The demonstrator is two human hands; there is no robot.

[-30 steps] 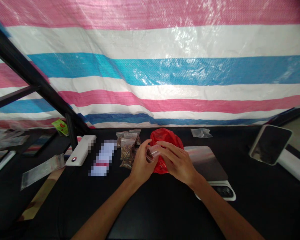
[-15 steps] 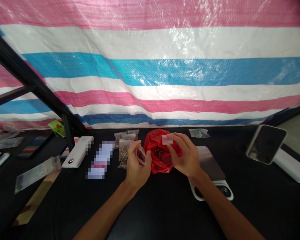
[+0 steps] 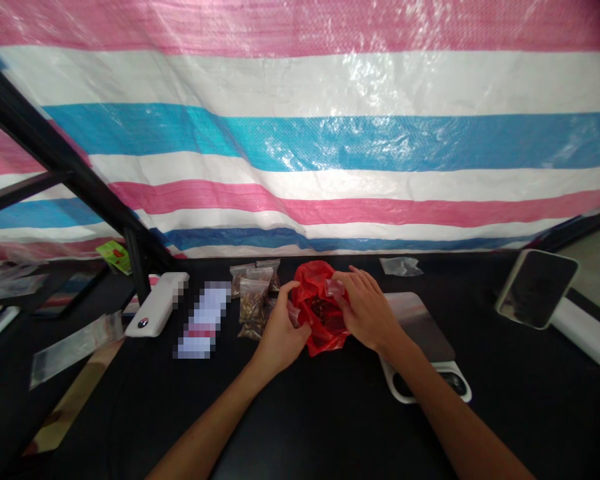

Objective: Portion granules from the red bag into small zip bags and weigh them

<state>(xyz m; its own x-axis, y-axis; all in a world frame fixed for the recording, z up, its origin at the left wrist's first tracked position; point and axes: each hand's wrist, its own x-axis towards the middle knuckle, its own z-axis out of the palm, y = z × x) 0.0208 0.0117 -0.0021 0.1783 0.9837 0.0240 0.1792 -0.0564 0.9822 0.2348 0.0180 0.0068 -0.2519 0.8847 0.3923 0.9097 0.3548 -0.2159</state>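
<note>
Both hands have closed in on the red plastic bag since the previous frame, and the bag now looks narrower. It lies on the black table, between the 2 hands, with dark contents showing through its open folds. Right hand: fingers curved and nearly closed, pinching a small clear plastic piece at the top of the bag. Left hand: fingers partly open, beside the bag's left side, with a small clear pouch at the fingertips. The pouch is partly hidden, so whether it is gripped cannot be told. Just left of this hand stand 3 zip bags of brown seeds, grouped and overlapping. Further left lie a pixelated printed slip and a white power bank. To the right are a flat reflective pad on a white base, a loose clear bag and a dark mirror-like panel on a white stand. A striped tarpaulin hangs behind.
</note>
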